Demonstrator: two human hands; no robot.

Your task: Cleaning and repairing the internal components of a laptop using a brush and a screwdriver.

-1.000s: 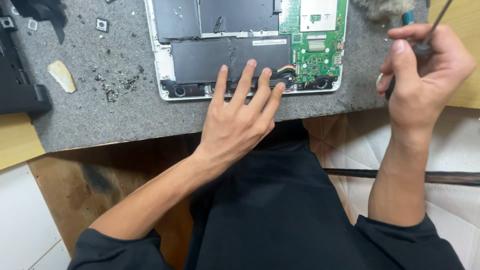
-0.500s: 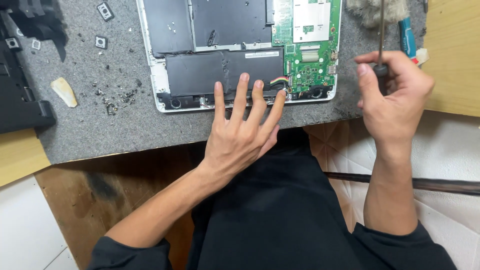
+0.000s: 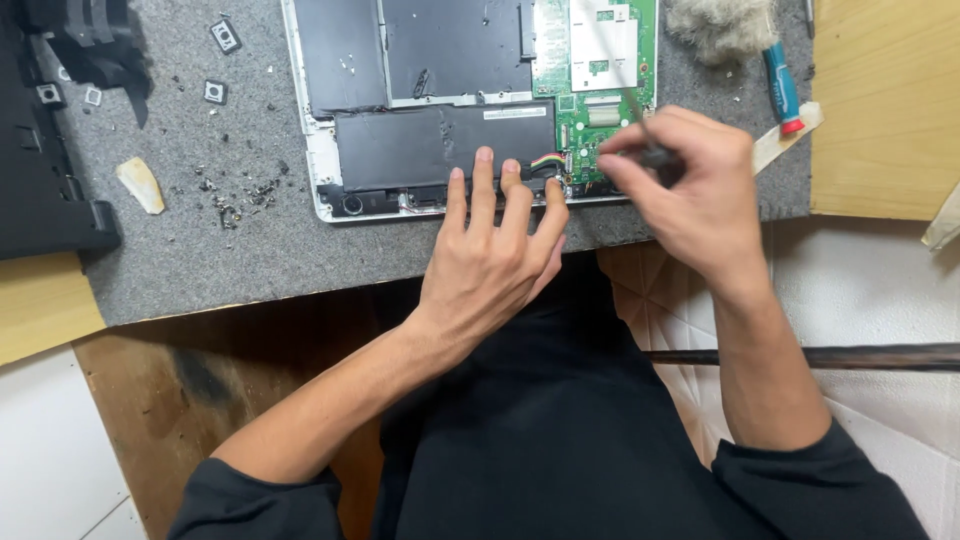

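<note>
Laptop (image 3: 440, 110) lies opened, underside up, at near edge of grey worktop (image 3: 250, 260). My left hand (image 3: 495, 255) flat, fingers spread, tips pressing battery (image 3: 430, 145) edge. My right hand (image 3: 690, 185) clamped on screwdriver (image 3: 655, 152), tip on green board (image 3: 600, 90) beside coloured wires (image 3: 547, 163). Loose screws (image 3: 240, 195) left; teal-handled driver (image 3: 782, 88) right.

Left hand (image 3: 492, 262) lies flat, fingers spread; right hand (image 3: 690, 185) is curled in a pinch.
</note>
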